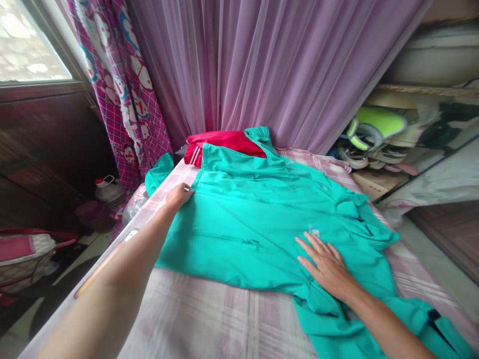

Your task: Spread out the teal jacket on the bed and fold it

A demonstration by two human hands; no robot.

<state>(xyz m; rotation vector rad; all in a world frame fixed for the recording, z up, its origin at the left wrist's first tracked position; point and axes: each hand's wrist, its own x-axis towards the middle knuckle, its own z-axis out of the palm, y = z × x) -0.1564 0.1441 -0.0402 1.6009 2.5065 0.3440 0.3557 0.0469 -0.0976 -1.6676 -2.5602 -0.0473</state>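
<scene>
A teal jacket (pixel 232 214) lies spread out on a bed covered by a pink and white checked sheet (pixel 209 319). At the jacket's left edge, my left hand (pixel 180 194) has its fingers closed on the hem. My right hand (pixel 327 264) rests flat on the fabric with its fingers spread, beside a small white logo (pixel 314 232). One teal sleeve trails toward the lower right, under my right forearm. Behind the jacket, a red garment with white stripes (pixel 224 139) is partly covered by teal cloth.
Purple curtains (pixel 262 70) hang along the far side, with a patterned curtain (pixel 123 89) by the window. On the right, shoes (pixel 354 157) and a lime-green visor (pixel 381 124) sit on a shelf. A plastic jug (pixel 108 191) and a basket (pixel 28 264) stand at left below the bed.
</scene>
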